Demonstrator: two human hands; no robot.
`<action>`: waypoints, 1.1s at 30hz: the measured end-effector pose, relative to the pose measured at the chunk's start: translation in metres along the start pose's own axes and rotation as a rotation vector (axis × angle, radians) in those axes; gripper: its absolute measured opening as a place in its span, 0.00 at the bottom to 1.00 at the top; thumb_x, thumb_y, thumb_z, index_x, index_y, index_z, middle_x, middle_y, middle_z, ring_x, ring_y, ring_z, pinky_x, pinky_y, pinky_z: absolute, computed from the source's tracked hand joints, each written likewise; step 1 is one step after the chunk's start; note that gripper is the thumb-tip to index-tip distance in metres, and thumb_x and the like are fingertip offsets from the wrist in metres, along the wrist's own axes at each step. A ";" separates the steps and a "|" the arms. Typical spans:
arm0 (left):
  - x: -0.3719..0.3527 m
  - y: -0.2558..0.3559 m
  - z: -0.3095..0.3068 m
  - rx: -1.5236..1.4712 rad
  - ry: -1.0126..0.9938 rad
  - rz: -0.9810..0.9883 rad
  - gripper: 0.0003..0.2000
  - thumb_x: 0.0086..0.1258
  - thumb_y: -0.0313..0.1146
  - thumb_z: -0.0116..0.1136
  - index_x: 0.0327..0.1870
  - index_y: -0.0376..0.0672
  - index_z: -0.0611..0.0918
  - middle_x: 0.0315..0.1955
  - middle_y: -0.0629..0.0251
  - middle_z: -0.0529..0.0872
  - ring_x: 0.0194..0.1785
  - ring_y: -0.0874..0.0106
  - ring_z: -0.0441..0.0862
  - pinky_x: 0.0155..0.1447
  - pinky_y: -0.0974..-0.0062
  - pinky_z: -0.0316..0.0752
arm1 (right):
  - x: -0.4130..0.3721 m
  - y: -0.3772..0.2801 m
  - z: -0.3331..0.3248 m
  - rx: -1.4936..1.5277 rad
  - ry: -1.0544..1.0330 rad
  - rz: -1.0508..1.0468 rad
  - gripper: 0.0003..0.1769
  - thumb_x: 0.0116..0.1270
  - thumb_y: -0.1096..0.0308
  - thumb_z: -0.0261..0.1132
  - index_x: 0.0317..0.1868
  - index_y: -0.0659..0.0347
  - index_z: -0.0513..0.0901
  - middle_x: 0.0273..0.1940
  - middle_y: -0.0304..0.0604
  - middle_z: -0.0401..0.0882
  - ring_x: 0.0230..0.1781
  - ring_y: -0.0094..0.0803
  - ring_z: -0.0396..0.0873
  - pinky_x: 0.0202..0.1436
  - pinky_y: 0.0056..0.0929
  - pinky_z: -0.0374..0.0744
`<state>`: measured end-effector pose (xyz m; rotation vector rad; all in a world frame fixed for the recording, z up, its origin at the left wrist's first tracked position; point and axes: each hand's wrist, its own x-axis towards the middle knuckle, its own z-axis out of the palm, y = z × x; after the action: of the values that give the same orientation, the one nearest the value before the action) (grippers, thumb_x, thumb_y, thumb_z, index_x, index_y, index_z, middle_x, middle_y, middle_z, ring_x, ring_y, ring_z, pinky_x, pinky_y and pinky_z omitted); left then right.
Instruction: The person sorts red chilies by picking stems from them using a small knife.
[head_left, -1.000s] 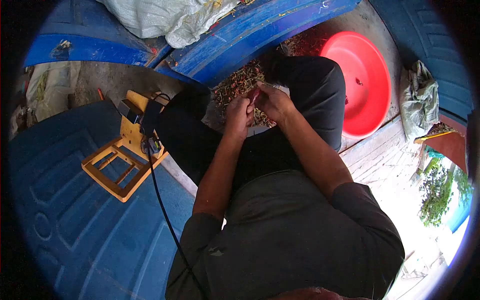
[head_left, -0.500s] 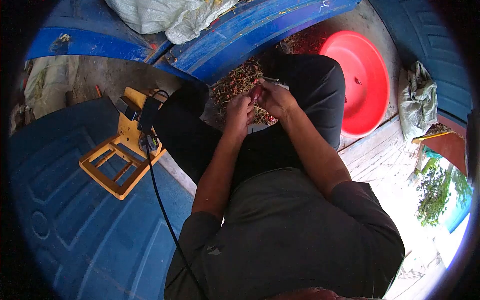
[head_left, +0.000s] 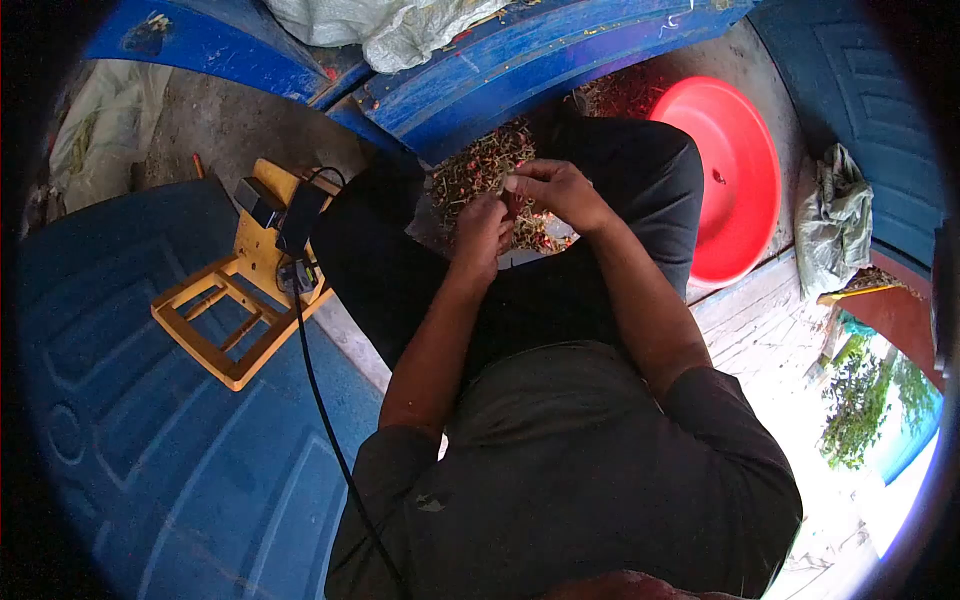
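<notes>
My left hand (head_left: 482, 232) is closed around small dark red items (head_left: 514, 203), perhaps peppers, whose ends show beside its fingers. Right next to it is my right hand (head_left: 560, 192), thumb and fingers pinched together at the top of these items; what the pinch holds is too small to make out. Beneath both hands lies a heap of stems and red bits (head_left: 480, 165) between my knees. A pale sheet or container edge (head_left: 525, 258) shows below the heap.
A red basin (head_left: 735, 190) with a small dark piece inside stands right of my knee. On the left are a wooden stool (head_left: 245, 345) and a black cable (head_left: 325, 410). A blue wooden surface (head_left: 540, 65) with a whitish sack (head_left: 400, 35) crosses the top.
My right hand has turned and risen slightly from the held items, its fingers now bent over their top. The whole view has shifted a little, with the basin and blue surface lower.
</notes>
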<state>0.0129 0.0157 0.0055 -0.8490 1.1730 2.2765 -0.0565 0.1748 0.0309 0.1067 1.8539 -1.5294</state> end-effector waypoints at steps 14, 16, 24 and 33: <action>0.016 -0.007 0.008 -0.055 -0.034 -0.017 0.06 0.71 0.35 0.49 0.39 0.45 0.76 0.19 0.77 0.67 0.16 0.84 0.59 0.18 0.82 0.51 | 0.015 0.029 0.018 -0.349 0.674 -0.394 0.11 0.64 0.64 0.72 0.26 0.61 0.87 0.32 0.43 0.85 0.34 0.32 0.80 0.40 0.32 0.75; 0.015 -0.002 0.007 -0.004 -0.001 -0.025 0.06 0.70 0.35 0.50 0.40 0.44 0.76 0.19 0.77 0.67 0.16 0.84 0.59 0.18 0.82 0.52 | 0.013 0.027 0.019 -0.399 0.728 -0.398 0.11 0.64 0.64 0.72 0.26 0.59 0.86 0.32 0.39 0.83 0.33 0.31 0.78 0.38 0.33 0.74; 0.001 0.007 -0.003 -0.052 -0.045 0.026 0.04 0.71 0.33 0.49 0.39 0.45 0.76 0.20 0.77 0.67 0.18 0.84 0.60 0.20 0.82 0.54 | 0.027 0.053 -0.016 0.743 0.513 0.297 0.16 0.72 0.57 0.66 0.41 0.63 0.85 0.34 0.37 0.78 0.31 0.24 0.74 0.32 0.25 0.72; -0.004 0.010 -0.013 -0.145 -0.086 0.067 0.05 0.73 0.34 0.48 0.41 0.48 0.77 0.19 0.78 0.67 0.16 0.85 0.58 0.19 0.82 0.53 | 0.001 0.074 -0.003 -0.639 0.291 -0.217 0.26 0.60 0.77 0.61 0.61 0.62 0.81 0.55 0.61 0.82 0.57 0.52 0.81 0.57 0.40 0.79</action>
<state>0.0135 -0.0004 0.0079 -0.7658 1.0233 2.4505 -0.0231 0.1990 -0.0303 -0.1846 2.5723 -1.0193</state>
